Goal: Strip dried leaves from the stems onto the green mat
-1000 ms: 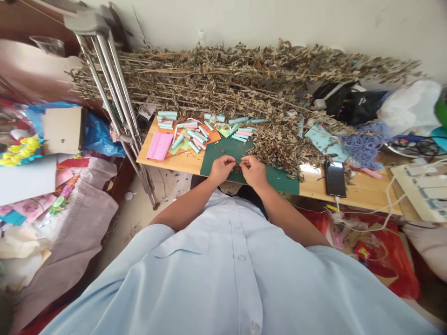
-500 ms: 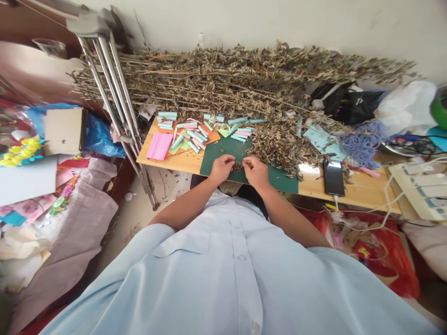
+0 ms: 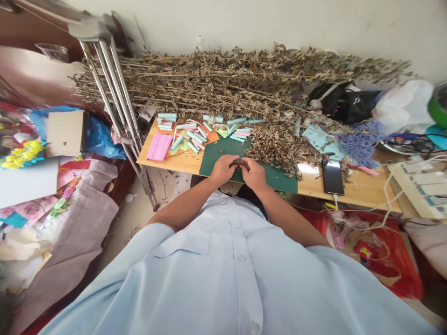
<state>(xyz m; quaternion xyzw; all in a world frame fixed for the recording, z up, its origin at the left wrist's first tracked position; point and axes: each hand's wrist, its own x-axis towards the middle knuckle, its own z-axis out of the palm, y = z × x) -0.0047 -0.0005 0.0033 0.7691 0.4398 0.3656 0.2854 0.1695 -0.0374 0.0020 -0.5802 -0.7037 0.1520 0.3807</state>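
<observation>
A pale blue shirt [image 3: 209, 274] lies nearest, short of the green mat [image 3: 212, 152]. Over the mat's near part, the left hand [image 3: 222, 170] and the right hand [image 3: 253, 174] face each other, bent at the fingers, their tips close together and pinching some dark leaf bits [image 3: 239, 164]; how each finger sits on them is too small to tell. The mat lies on a wooden table [image 3: 310, 187]. To the mat's right is a black phone [image 3: 333, 177] with a white cable plugged into its near end. A heap of dry leaves [image 3: 274, 146] covers the mat's far right part. Left of the mat lies pink paper [image 3: 160, 147], and blue and pink rolls [image 3: 240, 134] are scattered along its far left side. Well to its left leans a metal crutch [image 3: 113, 88]. Beyond the mat, long dry stems [image 3: 209, 83] lie piled up across the table, in front of a pale wall [image 3: 261, 23].
</observation>
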